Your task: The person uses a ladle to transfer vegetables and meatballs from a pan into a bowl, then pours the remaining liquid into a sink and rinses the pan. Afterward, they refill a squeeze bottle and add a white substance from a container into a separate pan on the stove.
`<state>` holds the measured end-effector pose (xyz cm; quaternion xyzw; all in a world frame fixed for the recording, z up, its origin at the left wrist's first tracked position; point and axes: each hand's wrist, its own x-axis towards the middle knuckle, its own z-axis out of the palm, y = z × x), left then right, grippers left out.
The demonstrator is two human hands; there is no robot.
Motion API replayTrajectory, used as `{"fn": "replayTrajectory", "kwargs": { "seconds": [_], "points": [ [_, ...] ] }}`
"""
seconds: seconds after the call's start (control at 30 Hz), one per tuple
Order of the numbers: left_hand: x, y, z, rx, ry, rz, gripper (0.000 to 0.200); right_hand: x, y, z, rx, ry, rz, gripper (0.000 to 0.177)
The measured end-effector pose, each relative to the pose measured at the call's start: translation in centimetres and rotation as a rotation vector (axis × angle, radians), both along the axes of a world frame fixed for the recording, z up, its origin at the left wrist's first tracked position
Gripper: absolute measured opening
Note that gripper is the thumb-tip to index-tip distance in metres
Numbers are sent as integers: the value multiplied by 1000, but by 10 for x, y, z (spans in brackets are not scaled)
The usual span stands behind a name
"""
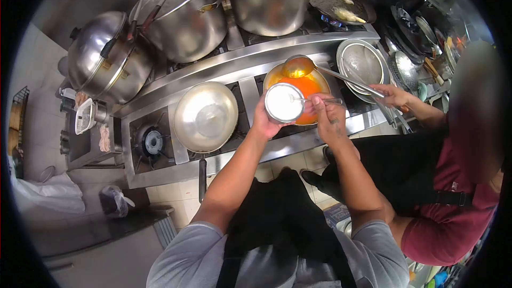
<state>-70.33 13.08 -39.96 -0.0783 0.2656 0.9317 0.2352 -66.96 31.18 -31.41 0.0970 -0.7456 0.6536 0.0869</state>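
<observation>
— Black apron closest to the camera, worn over a grey shirt, with bare forearms stretched toward a gas stove.

— And the left hand?

— Wrapped around a small round container, mouth upward, holding something white. Powder or liquid, impossible to tell.

— Right hand?

— Closed on the handle of a spoon, tip at the white contents.

— Just beyond?

— On the stove, a sauce pan of orange liquid, partly hidden by the container and both hands. Over its far side, a ladle, gripped by a co-worker's hand from the right.

— Further right?

— Round sieve, near the sauce pan.

— To the left?

— Wide pale pan, handle toward the camera, beside a burner.

— Along the back?

— Two tall pots, one domed-lid pot at left, and at right a dark flat pan with pieces of food, above blue flame.
</observation>
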Motion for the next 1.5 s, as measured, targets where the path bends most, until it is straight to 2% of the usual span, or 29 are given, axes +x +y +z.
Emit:
{"fn": "replayTrajectory", "kwargs": {
  "seconds": [0.07,0.13,0.17,0.23,0.57,0.7,0.77,0.8,0.83,0.9,0.97,1.03,1.1,1.17,1.2,1.23,1.3,1.33,1.37,1.43,1.47,1.5],
  "points": [
    [0,3,0,23,8,-3,60,-4,0,-10,-41,-60,10,31],
    [-2,5,-1,46,19,-6,60,-10,4,-16,-342,-192,-37,31],
    [-2,5,-2,45,3,2,60,-12,7,-17,-340,-192,-37,31],
    [-2,5,-5,46,-17,14,59,-16,14,-18,-497,-312,-83,28],
    [-5,1,-20,41,-92,58,60,-39,44,-17,-679,-365,-92,25],
    [3,-17,-27,60,-73,73,62,-49,57,-31,-596,-229,-148,24],
    [10,-26,-28,56,-91,102,64,-56,53,-59,-165,-9,-278,24],
    [13,-30,-26,83,-81,94,65,-60,54,-80,219,148,-180,24],
    [18,-34,-25,111,-72,86,66,-61,54,-91,221,143,-182,24],
    [22,-37,-19,144,-66,90,67,-64,50,-98,801,452,-41,25],
    [29,-45,-10,141,18,49,67,-49,41,-84,745,483,-132,26],
    [36,-50,1,85,-33,60,66,-20,27,-48,203,210,-343,25],
    [46,-52,17,32,-74,48,67,25,14,1,-198,139,-340,27],
    [58,-51,30,41,-99,-81,65,79,2,48,-247,189,-273,29],
    [65,-52,32,68,-87,-171,62,107,-12,72,-245,128,-327,28],
    [73,-51,34,72,-79,-236,62,132,-24,88,-134,156,-346,28],
    [93,-50,43,-65,-60,-378,65,179,-48,104,37,225,-393,28],
    [108,-49,54,-90,-43,-444,66,198,-52,103,281,367,-413,25],
    [118,-49,53,-89,-42,-493,66,223,-77,107,155,261,-467,23],
    [141,-44,50,-47,-31,-632,66,258,-98,107,328,296,-447,19],
    [158,-41,61,-66,-51,-656,64,275,-109,107,328,215,-440,15],
    [170,-38,59,-68,-50,-711,64,291,-112,102,476,248,-466,14]
  ]
}}
